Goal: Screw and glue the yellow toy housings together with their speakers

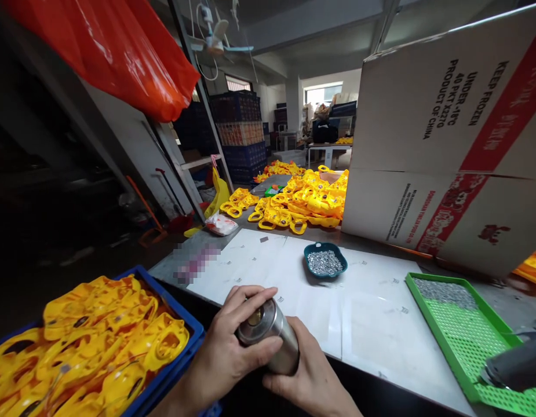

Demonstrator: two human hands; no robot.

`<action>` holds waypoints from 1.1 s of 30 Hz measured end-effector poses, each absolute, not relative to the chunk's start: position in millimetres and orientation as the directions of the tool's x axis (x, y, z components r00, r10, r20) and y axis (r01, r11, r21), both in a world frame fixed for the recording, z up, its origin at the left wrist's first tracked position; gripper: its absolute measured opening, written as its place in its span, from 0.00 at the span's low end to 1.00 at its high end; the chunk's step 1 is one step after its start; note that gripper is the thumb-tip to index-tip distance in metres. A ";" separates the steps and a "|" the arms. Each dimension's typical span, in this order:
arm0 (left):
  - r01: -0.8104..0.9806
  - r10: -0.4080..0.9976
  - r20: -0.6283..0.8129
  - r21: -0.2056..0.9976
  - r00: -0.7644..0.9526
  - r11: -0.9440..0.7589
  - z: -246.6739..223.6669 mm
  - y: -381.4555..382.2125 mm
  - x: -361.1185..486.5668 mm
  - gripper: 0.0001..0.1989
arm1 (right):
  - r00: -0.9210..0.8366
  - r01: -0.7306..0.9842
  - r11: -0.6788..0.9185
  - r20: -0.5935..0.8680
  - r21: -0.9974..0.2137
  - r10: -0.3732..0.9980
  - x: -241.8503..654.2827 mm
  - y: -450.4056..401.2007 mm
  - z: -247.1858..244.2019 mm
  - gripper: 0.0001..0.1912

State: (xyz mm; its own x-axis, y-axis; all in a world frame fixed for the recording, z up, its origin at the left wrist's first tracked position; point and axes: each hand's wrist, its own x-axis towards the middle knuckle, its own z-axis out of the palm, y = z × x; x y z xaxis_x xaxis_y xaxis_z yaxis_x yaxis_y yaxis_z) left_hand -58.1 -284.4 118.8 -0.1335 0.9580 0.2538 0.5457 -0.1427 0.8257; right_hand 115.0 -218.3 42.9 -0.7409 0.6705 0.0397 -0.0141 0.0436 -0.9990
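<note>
A silvery metal cylinder (285,347) is held in both hands at the lower middle, near the front edge of the white-covered table. My left hand (233,341) wraps its upper end, with fingers across the round top and the thumb along the side. My right hand (309,368) grips the lower end from the right. Beyond the hands, a dark teal bowl (308,268) of small shiny metal pieces sits on the white sheet (372,324).
A blue crate (192,330) of yellow plastic parts stands at the left. On the right are a green tray (445,341) with metal pieces, a dark tool (515,365) and a large carton (402,145). Yellow parts (311,197) are heaped behind; a red bag (132,52) hangs upper left.
</note>
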 end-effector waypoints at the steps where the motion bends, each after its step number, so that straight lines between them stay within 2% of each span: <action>1: 0.471 0.976 0.217 0.864 -0.031 -0.178 117.4 -282.3 -63.4 0.29 | -0.784 -0.065 0.002 0.053 -0.998 0.618 115.3 -216.9 42.5 0.33; 3: 0.308 0.965 0.186 0.922 0.184 -0.236 115.5 -279.6 -73.6 0.39 | -0.865 -0.175 -0.093 0.108 -0.980 0.491 115.2 -214.6 43.6 0.38; 4: 0.258 0.951 0.204 0.930 0.232 -0.263 115.0 -279.3 -77.3 0.45 | -0.882 -0.211 -0.125 0.133 -0.970 0.451 114.9 -214.0 44.6 0.40; 5: 0.239 0.945 0.239 0.926 0.224 -0.291 114.8 -279.9 -79.5 0.48 | -0.883 -0.224 -0.134 0.143 -0.965 0.446 114.3 -213.8 45.5 0.41; 7: 0.298 0.946 0.315 0.898 0.081 -0.324 115.0 -283.1 -79.7 0.50 | -0.845 -0.187 -0.090 0.113 -0.978 0.523 112.8 -214.3 45.8 0.40; 9: 0.405 0.947 0.311 0.879 -0.086 -0.252 115.5 -287.1 -77.7 0.50 | -0.794 -0.094 -0.031 0.057 -0.995 0.605 111.5 -214.8 43.5 0.38; 11: 0.491 0.967 0.223 0.861 -0.125 -0.135 115.6 -290.4 -79.1 0.44 | -0.771 -0.024 0.002 0.020 -1.000 0.636 111.0 -214.4 39.6 0.37; 13: 0.511 0.990 0.144 0.851 -0.006 -0.121 115.4 -292.5 -86.2 0.36 | -0.780 0.001 0.005 0.003 -1.000 0.626 111.1 -213.1 35.6 0.36; 15: 0.472 0.977 0.162 0.856 0.137 -0.208 115.7 -293.4 -95.4 0.36 | -0.793 0.016 0.004 -0.010 -1.000 0.609 111.1 -211.7 33.0 0.37; 18: 0.501 0.963 0.249 0.824 0.099 -0.265 120.0 -291.7 -100.8 0.43 | -0.795 0.048 0.018 -0.028 -0.999 0.607 109.6 -210.5 31.4 0.38; 21: 0.606 0.984 0.170 0.778 0.056 -0.169 129.5 -285.3 -96.9 0.44 | -0.797 0.073 0.014 -0.050 -0.997 0.602 107.5 -209.5 29.9 0.37; 24: 0.618 0.960 0.085 0.749 0.267 -0.238 140.2 -278.7 -100.3 0.38 | -0.825 0.076 -0.004 -0.065 -0.997 0.562 107.7 -207.2 28.3 0.37; 26: 0.583 0.922 0.112 0.744 0.372 -0.325 144.9 -277.0 -106.7 0.40 | -0.835 0.080 0.006 -0.064 -0.997 0.547 109.0 -205.1 27.9 0.37; 28: 0.616 0.940 0.129 0.725 0.315 -0.306 146.9 -276.9 -110.0 0.46 | -0.831 0.095 0.024 -0.066 -0.995 0.553 110.0 -202.6 27.8 0.37; 30: 0.684 0.979 0.089 0.704 0.183 -0.192 147.2 -276.2 -107.9 0.48 | -0.823 0.113 0.032 -0.075 -0.993 0.563 110.2 -200.3 27.1 0.36; 31: 0.703 0.987 0.053 0.696 0.149 -0.143 147.5 -275.2 -105.7 0.46 | -0.823 0.120 0.032 -0.081 -0.992 0.562 110.0 -199.1 26.4 0.36; 33: 0.704 0.974 -0.014 0.693 0.227 -0.155 149.4 -272.2 -102.5 0.35 | -0.837 0.129 0.033 -0.091 -0.991 0.539 109.3 -197.1 24.3 0.36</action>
State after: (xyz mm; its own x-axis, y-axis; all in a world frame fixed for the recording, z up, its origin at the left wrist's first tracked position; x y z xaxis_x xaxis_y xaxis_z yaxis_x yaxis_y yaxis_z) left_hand -102.5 -272.2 149.4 0.2273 0.9737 -0.0138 0.7042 -0.1545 0.6930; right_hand 109.3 -197.1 24.3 -0.8375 0.5388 -0.0911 0.1290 0.0329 -0.9911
